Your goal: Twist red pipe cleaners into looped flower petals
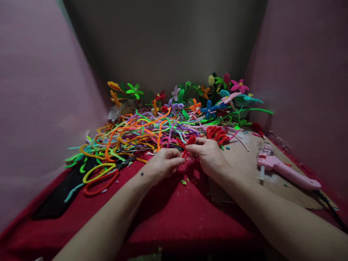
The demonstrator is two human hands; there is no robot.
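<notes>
Both hands meet over the front of the red cloth, close to the pipe cleaner pile. My right hand (208,154) pinches a red pipe cleaner (190,140) that is bent into a petal-like loop. To its left, my left hand (165,162) has thumb and fingers pressed together at the lower end of the same red piece. Just beyond my right hand lies a bundle of red pipe cleaner loops (217,135). A large heap of loose, many-coloured pipe cleaners (141,130) spreads behind both hands.
Scissors (100,177) with yellow and red handles lie at the left beside a black flat piece (57,199). A pink glue gun (288,172) rests on a cardboard sheet (239,159) at the right. Pipe cleaner flowers (209,108) stand along the back wall.
</notes>
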